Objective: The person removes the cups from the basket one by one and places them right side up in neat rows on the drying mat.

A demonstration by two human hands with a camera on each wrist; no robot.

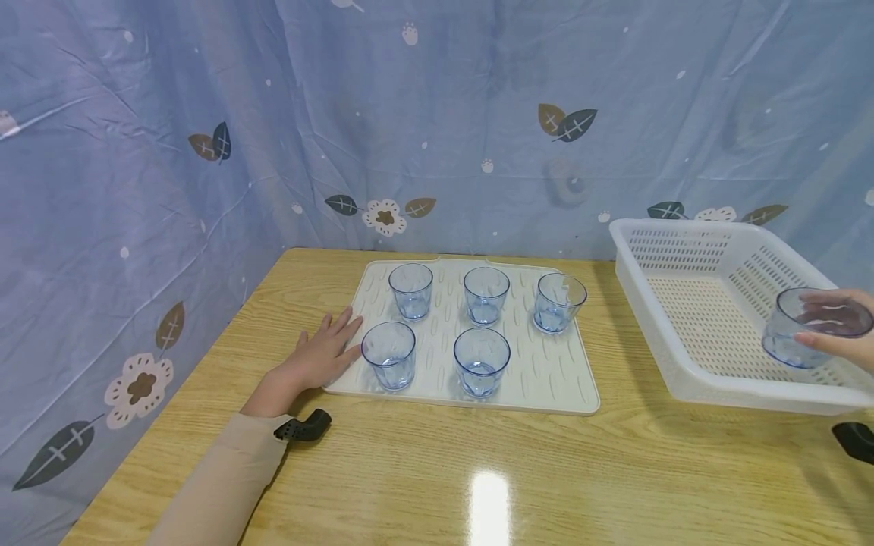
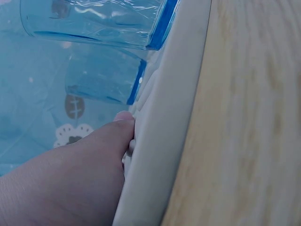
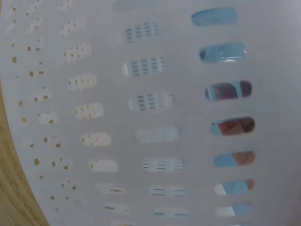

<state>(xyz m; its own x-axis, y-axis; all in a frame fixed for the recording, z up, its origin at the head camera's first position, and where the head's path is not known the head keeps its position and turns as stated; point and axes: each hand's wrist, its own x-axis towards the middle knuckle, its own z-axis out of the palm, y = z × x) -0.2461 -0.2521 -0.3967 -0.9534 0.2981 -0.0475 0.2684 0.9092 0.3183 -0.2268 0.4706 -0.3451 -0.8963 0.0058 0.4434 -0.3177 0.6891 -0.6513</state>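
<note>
My left hand rests on the left edge of a white ribbed drying mat, its fingers spread. In the left wrist view its thumb lies against the mat's rim. Beside those fingers stands a clear bluish glass, the front left one of several upright on the mat. At the far right my right hand grips another glass tumbler by its side, over the white plastic basket. The right wrist view mostly shows the basket's slotted wall, which hides most of that hand and glass.
On the mat, a glass is at front middle, with three more behind: back left, back middle and back right. A blue patterned curtain hangs behind the wooden table.
</note>
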